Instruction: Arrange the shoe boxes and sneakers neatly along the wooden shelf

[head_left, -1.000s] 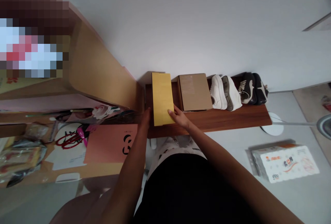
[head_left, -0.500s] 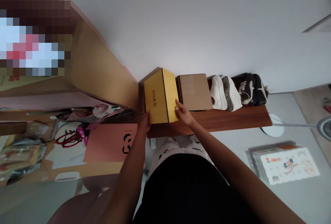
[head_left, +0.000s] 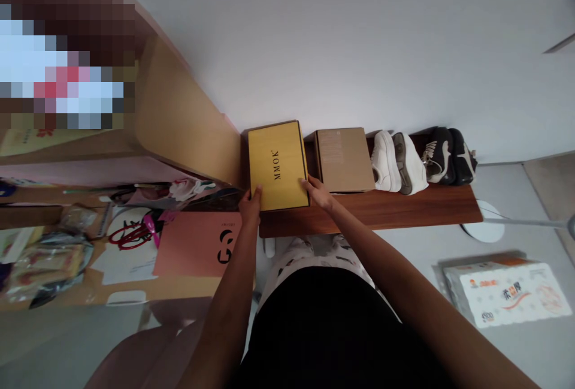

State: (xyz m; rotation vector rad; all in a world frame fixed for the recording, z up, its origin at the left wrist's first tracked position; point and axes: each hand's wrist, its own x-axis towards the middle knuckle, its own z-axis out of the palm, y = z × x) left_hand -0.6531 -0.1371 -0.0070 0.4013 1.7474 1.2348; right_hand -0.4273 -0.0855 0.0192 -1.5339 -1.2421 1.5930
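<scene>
Pink printed item (head_left: 191,245) on the desk (head_left: 197,292), white printed pack (head_left: 512,296) on the floor (head_left: 552,356)

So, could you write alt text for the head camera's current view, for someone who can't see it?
A person's left hand and right hand hold a yellow box marked MMOK by its sides, at the left end of a wooden shelf. Farther right along it sit a brown box, white shoes and dark shoes.

A box (head_left: 281,164) is between my left hand (head_left: 251,204) and my right hand (head_left: 318,190), at the bench's (head_left: 395,212) left end; right of it sit a carton (head_left: 345,161), then two pairs of shoes (head_left: 386,161). Behind runs the wall (head_left: 336,47); the desk (head_left: 179,294) is left, a tissue pack (head_left: 512,293) right.
</scene>
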